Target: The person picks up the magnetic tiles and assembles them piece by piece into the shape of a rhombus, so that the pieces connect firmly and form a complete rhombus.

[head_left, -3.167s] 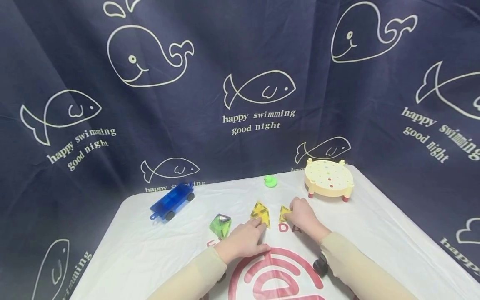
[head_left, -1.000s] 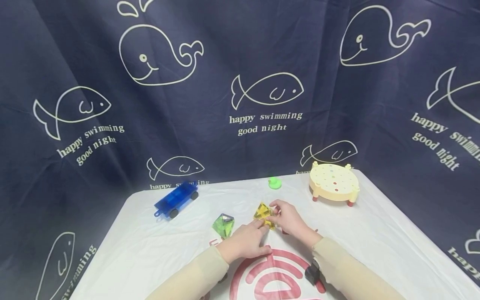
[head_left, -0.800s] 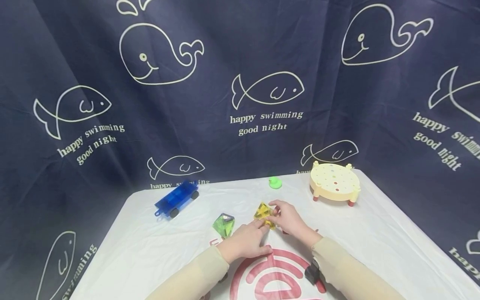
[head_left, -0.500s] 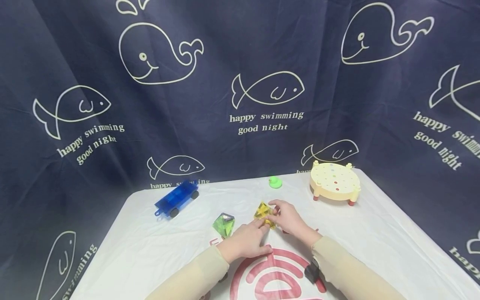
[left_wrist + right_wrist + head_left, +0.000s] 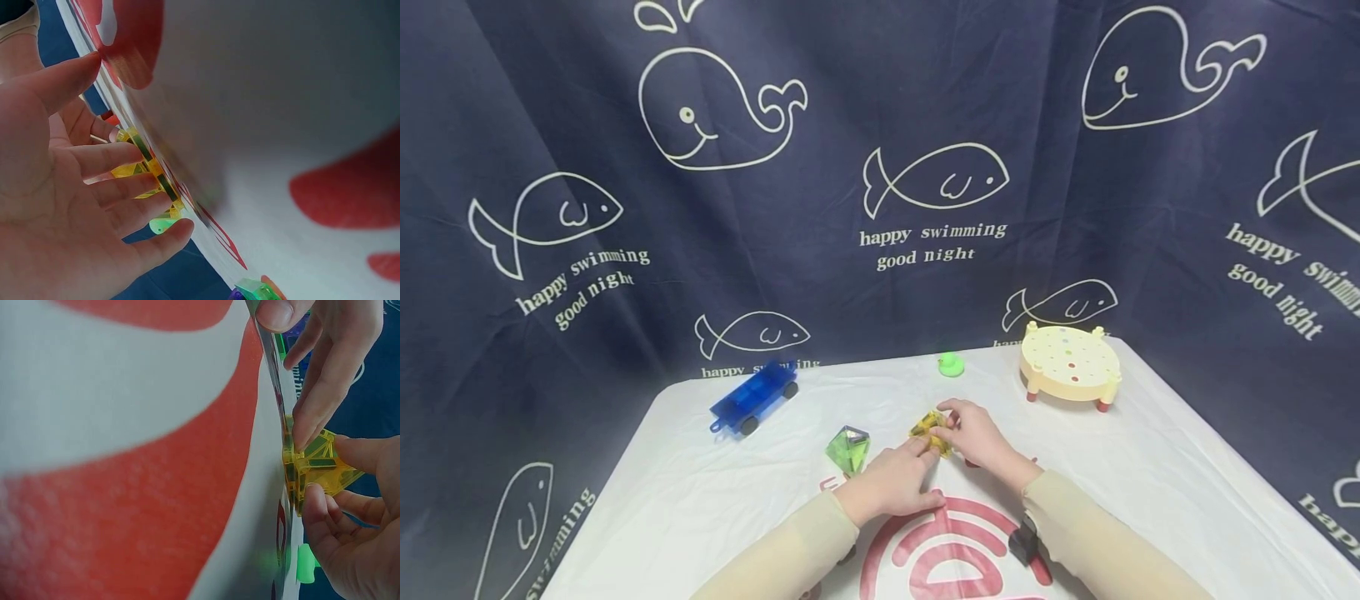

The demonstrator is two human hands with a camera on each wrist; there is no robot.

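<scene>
Several see-through yellow magnetic tiles (image 5: 925,423) stand close together near the middle of the table. My left hand (image 5: 891,482) lies low with its fingers extended, fingertips on the near tile. From the right side, my right hand (image 5: 979,437) pinches a yellow triangular tile between thumb and fingers. In the right wrist view this raised yellow tile (image 5: 328,475) stands up from a flatter one beside the left fingertips. The right fingers partly cover the tiles in the head view. Left of them is a green faceted tile piece (image 5: 847,451), which nothing holds.
A blue wheeled toy car base (image 5: 754,398) stands at the back left. A small green toy duck (image 5: 951,365) sits near the back edge. The cream round toy table (image 5: 1070,358) with red-tipped legs is at the back right, on the white tablecloth (image 5: 685,500).
My right hand has moved left, bringing its yellow triangle against the other yellow tiles. In the last half second the yellow tiles have tilted into a more raised shape. My left hand has hardly moved.
</scene>
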